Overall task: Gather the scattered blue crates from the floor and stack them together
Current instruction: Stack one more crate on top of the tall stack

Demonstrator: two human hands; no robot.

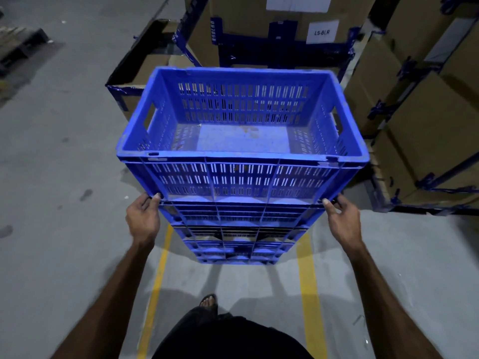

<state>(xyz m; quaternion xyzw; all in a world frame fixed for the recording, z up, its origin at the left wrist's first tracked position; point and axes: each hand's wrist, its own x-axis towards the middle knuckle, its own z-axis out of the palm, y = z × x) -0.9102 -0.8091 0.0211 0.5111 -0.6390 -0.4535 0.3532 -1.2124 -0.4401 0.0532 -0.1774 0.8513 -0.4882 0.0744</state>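
The grey concrete floor (64, 177) is marked with two yellow painted lines (155, 288). Tall brown cardboard boxes (420, 130) are cut off at the top and right edges. A stack of blue slotted plastic crates (241, 221) is seen on the floor between the lines. Four crates can be counted, but the lower ones are mostly hidden. The top blue crate (242, 120) is gripped at its bottom corners by the left hand (142, 216) and the right hand (342, 216); the fingertips are hidden. One sandalled foot (208, 301) is seen below.

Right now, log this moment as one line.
stage: stacking | top crate: on stack | left hand, right hand: gripping its bottom corners | floor
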